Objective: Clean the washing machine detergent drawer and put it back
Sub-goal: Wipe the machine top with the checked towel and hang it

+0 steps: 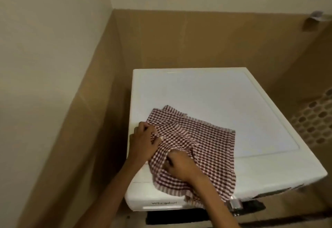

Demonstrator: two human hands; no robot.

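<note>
Atop washing machine (pixel 206 91), checked cloth (pixel 206 148); left hand (pixel 143 143), right hand (pixel 179 165) fingers curled, gripping it.

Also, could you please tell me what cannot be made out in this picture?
Head view throughout.
Whether the drawer lies under the cloth: cloth, left hand and right hand cover that spot.
The front of the washing machine: steep angle and bottom edge hide it.
The lettering on its front lip: blurred.
The wall fixture: cut by right edge.
</note>
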